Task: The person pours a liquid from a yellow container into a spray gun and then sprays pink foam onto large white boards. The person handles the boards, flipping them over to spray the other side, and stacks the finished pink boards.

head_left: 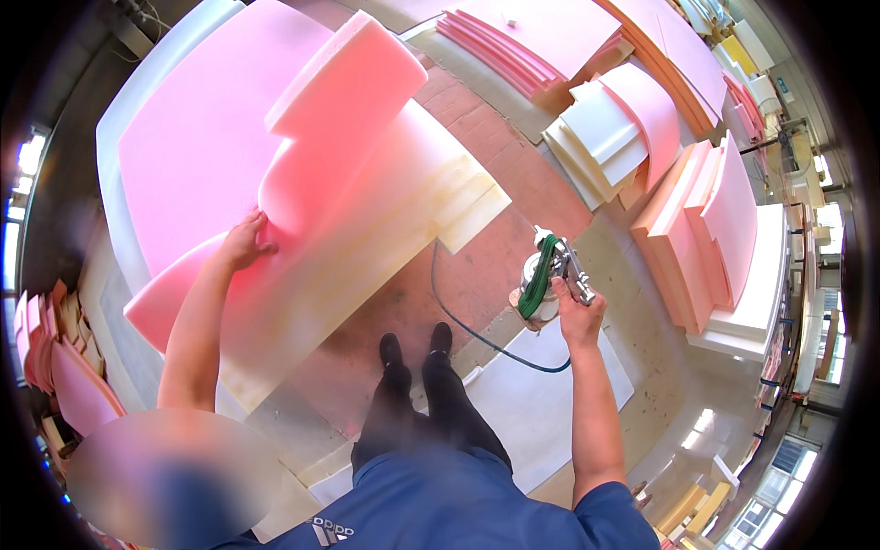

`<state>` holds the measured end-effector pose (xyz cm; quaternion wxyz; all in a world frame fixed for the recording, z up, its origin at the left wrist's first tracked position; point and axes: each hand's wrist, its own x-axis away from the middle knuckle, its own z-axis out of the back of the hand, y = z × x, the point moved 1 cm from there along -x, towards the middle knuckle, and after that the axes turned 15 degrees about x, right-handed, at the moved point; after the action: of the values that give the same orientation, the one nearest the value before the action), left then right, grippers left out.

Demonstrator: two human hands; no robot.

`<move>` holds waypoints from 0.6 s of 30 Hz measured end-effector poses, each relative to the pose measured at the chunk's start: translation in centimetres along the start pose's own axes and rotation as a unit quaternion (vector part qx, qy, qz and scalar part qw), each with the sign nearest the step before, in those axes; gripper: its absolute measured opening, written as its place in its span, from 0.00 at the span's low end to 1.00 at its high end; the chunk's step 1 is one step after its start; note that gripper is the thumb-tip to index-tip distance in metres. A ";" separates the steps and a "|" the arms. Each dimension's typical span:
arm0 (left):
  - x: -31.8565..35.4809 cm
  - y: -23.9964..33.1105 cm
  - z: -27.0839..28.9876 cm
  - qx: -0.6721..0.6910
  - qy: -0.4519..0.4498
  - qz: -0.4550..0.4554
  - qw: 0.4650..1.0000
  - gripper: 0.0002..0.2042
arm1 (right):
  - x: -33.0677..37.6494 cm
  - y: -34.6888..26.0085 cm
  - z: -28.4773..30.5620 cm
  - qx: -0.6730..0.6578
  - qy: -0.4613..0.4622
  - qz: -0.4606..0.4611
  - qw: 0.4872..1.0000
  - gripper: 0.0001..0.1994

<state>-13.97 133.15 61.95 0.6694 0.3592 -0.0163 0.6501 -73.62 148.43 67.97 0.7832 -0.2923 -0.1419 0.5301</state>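
Observation:
My left hand (244, 242) grips a bent edge of the pink foam sheet (316, 179), its thumb apart from its fingers. The sheet is folded up on itself, with a thick end block (353, 73) raised at the top. Beneath and in front of it lies a pale, yellowish foam slab (367, 247) with a stepped corner. Held out to the right, my right hand (580, 314) is closed round the handle of a metal spray gun (547, 275) with green wrapping on it. A dark hose (486, 341) loops from near my right hand toward the slab.
Stacked pink foam sheets (536, 37) stand at the far side. White and pink blocks (605, 128) and a larger foam stack (706, 234) are on the right. Pink offcuts (82, 385) lie at left. A white sheet (550, 394) lies on the floor beside my feet.

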 end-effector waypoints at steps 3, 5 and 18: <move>0.2 0.0 0.0 -0.006 0.008 -0.032 0.999 0.46 | -0.9 -0.5 0.0 0.005 -0.005 -0.002 1.000 0.15; 0.2 0.4 0.0 0.001 0.003 -0.015 1.000 0.46 | -1.5 -0.9 -0.1 0.010 -0.039 -0.029 0.999 0.15; 1.2 3.3 1.0 -0.205 0.122 -0.028 0.971 0.43 | -2.1 -4.4 -1.8 0.003 -0.049 0.037 0.998 0.14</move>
<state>-16.23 133.37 64.79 0.7436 0.1320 -0.0573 0.6529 -70.21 144.78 69.47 0.7563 -0.2685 -0.1675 0.5726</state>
